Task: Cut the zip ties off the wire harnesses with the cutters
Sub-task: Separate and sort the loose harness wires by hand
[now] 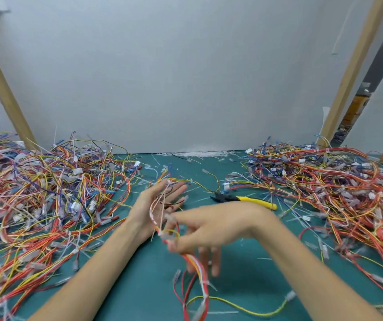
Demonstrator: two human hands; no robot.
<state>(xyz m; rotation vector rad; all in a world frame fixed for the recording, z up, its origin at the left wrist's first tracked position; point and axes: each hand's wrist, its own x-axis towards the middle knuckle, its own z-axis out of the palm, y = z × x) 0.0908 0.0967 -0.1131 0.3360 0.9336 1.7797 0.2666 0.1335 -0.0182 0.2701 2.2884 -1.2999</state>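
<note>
Okay, the table [243, 281] is a green mat that fills the lower view. There are two big heaps of wire harnesses on it, the left pile [35, 193] and the right pile [336, 188], well apart, with both hands working between them.

One harness [196, 262] is lifted out. Its red, yellow and white wires run from the left palm down under the right hand and trail toward the near edge.

The left hand [160, 200] is palm up with the grip apart and fingers straight, and the wires are only draped across it. The right hand [211, 228] is motion-blurred, but its grip looks clamped, thumb and forefinger pinching the harness by a small yellow loop.

The cutters [243, 198] lie flat on the table with no hand on them. They sit just beyond the right hand and to the right of the left fingertips. The long axis runs left-right, black nose to the left and yellow handles to the right. The right hand is nearer, so judging from that it would have to let go of the wires and reach forward for the handles.

A white zip tie [162, 216] tail seems to cross the left palm, but it's too blurry to be sure. Loose cut ties [199, 154] are strewn along the far edge.
</note>
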